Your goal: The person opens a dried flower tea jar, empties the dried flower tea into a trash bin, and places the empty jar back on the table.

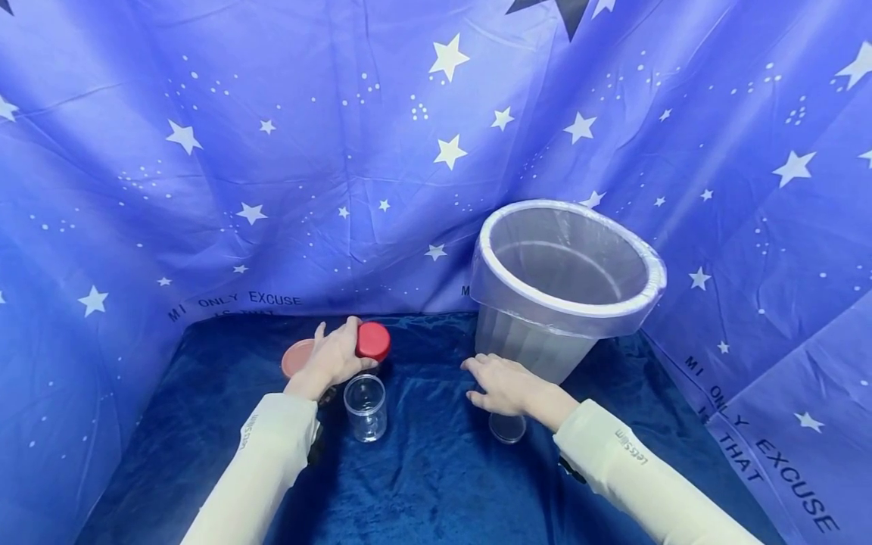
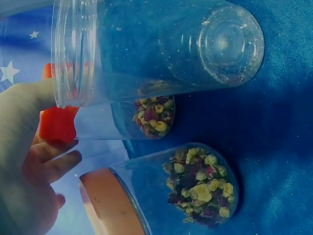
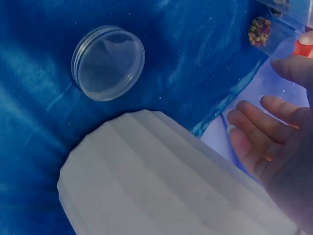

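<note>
My left hand (image 1: pixel 330 359) holds the red lid (image 1: pixel 373 341) of a clear jar with its thumb and fingers. Dried flowers (image 2: pixel 154 116) lie in the bottom of that jar. Just left of it stands a second jar of dried flowers, topped by an orange-pink lid (image 2: pixel 115 203). In front of the left hand is a lidless clear jar (image 1: pixel 366 409) with a few specks inside. My right hand (image 1: pixel 511 384) hovers beside the bin, fingers loosely extended, holding nothing. Below it, a clear round lid (image 3: pixel 107 63) rests on the cloth.
A pale ribbed bin (image 1: pixel 531 344) with a clear liner folded over its rim stands at the back right. Dark blue velvety cloth (image 1: pixel 422 484) covers the table. A purple-blue star-printed curtain (image 1: pixel 306 151) encloses the back and sides.
</note>
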Tool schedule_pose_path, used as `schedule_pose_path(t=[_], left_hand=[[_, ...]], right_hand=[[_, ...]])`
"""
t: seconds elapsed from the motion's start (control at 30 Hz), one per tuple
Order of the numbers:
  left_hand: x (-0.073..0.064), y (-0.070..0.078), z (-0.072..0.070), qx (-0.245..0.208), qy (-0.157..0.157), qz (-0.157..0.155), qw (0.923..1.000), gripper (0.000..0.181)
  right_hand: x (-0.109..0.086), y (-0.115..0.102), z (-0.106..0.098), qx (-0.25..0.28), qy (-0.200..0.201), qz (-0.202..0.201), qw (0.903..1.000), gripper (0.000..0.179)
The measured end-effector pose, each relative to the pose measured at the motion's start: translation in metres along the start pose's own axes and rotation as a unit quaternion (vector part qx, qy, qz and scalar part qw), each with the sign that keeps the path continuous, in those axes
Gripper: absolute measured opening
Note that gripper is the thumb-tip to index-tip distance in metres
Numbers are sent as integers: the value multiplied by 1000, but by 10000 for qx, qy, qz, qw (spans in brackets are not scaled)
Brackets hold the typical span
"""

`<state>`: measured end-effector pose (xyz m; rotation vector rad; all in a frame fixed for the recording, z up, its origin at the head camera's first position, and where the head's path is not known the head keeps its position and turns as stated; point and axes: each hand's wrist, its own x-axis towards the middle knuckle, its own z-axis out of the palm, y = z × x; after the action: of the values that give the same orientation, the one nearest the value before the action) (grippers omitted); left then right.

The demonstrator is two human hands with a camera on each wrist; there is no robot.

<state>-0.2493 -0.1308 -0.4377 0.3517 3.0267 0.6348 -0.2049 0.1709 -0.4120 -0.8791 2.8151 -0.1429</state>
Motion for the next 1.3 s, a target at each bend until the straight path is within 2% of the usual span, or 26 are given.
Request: schedule_pose_path(t=[0.2, 0.4, 0.63, 0.97, 1.1, 1.27, 1.3], left_hand=[[1, -2, 1, -871, -27, 74, 9962, 72], [1, 0, 0, -1086, -53, -27, 9941, 73], [0, 3, -3, -1336, 302, 82, 9905, 72], [-5, 5, -4, -1624, 309, 67, 9862, 74], [-6, 7, -6, -2042, 409, 122, 9780, 74], [-8, 15, -9, -2660, 415, 240, 9628, 73], [-9, 18, -9, -2704, 389, 249, 9616, 73]], right_hand=[[1, -3, 2, 23, -9, 6, 10000, 43], [4, -2, 1, 10, 42, 18, 10000, 43], [4, 0, -3, 46, 148, -13, 9999, 45], [3, 0, 0, 34, 284, -62, 9996, 45], [3, 0, 1, 143, 295, 15, 9995, 45], [5, 0, 1, 635, 364, 185, 9971, 49], [6, -1, 1, 733, 405, 197, 9963, 50]])
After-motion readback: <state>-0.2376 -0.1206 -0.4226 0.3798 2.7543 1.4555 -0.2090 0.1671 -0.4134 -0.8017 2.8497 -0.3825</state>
